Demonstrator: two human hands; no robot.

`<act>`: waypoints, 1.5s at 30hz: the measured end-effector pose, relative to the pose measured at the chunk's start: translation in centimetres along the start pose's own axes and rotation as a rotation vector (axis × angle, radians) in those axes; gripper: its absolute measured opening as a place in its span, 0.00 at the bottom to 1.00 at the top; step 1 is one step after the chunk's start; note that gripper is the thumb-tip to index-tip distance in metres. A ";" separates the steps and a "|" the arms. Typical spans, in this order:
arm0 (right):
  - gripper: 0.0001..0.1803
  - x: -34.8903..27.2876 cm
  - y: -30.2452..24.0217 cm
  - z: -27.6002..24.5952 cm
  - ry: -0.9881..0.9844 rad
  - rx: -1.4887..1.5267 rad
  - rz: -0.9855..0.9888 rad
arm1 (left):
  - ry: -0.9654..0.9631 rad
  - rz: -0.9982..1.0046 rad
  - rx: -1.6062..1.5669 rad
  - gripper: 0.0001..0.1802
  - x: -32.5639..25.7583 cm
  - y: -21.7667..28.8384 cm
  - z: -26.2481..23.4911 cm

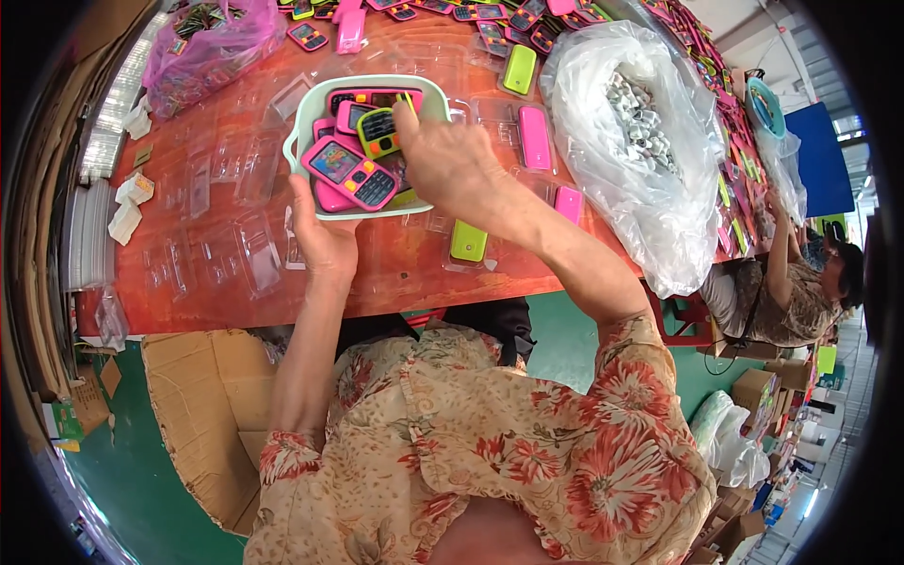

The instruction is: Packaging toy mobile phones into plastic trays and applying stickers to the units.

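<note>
Inside the pale green basin [438,102], near the far side of the table from me, pink toy phones [353,172] lie heaped at odd angles, the nearest one face up with its keys toward my right. Among them, tilted against the pile, is a lime phone [379,132]. Over the basin's right side I have my right hand [447,155], its fingers mostly curled and one reaching down at the lime phone's edge; I can't tell whether they grip it. At the near left corner is my left hand [325,231], partly open, thumb up against the basin's outer wall and palm beside it; its other fingers are largely hidden, so I can't tell how firmly they hold. Just right of the basin, a lime cover [519,70] and a pink cover [534,138] lie on the red table [151,315], with another lime cover [468,241] nearer me. Clear trays [226,169] spread to the left, and beyond them sits a purple bag [202,66]. Farther right, a big clear bag [589,104] holds small silvery pieces [640,122]. More phones [527,14] crowd the far edge. Below the table, at my left, stands an open carton [207,395]; well off to my right, a co-worker [791,301] sits at the table too.
</note>
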State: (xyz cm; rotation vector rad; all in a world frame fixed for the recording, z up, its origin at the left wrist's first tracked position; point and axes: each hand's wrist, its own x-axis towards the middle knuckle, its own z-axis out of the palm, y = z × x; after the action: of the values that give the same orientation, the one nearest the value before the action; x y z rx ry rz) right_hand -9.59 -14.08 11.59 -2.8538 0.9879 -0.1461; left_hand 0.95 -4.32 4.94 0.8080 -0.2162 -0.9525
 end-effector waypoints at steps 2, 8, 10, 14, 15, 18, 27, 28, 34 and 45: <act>0.22 0.5 0.8 -1.9 0.003 0.066 0.076 | 0.008 0.025 0.007 0.29 0.5 0.1 -0.1; 0.12 2.3 9.7 -4.6 0.199 0.660 -0.075 | 0.000 0.007 -0.060 0.29 1.4 1.6 -1.2; 0.09 3.2 11.9 -3.9 -0.030 0.664 -0.025 | 0.040 -0.003 -0.060 0.29 1.2 2.5 -1.6; 0.09 5.0 13.1 0.2 -0.312 0.224 -0.284 | 0.074 -0.026 -0.054 0.29 1.4 3.3 -1.7; 0.07 5.2 12.1 0.9 -0.392 0.288 -0.207 | 0.082 -0.022 -0.054 0.29 1.4 3.3 -1.8; 0.06 6.6 12.1 3.3 -0.405 0.158 -0.315 | 0.115 -0.018 -0.053 0.30 1.6 3.0 -1.8; 0.13 4.1 9.8 3.1 0.244 0.766 0.003 | 0.083 -0.051 -0.059 0.28 2.1 1.3 -1.1; 0.14 4.1 9.3 2.5 0.256 0.739 -0.038 | 0.057 -0.045 -0.047 0.28 2.0 1.2 -0.4; 0.26 5.4 2.3 1.2 0.097 0.184 -0.152 | 0.062 -0.055 -0.016 0.28 2.7 0.2 0.7; 0.26 8.2 5.1 -1.0 -0.639 0.829 -0.399 | -0.002 -0.135 -0.055 0.27 3.6 0.2 0.1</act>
State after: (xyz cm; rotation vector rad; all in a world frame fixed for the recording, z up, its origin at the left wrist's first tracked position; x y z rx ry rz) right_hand -6.43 -23.19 12.29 -2.0501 0.1471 0.2540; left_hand 3.16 -7.19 4.48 0.7788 -0.1375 -1.0816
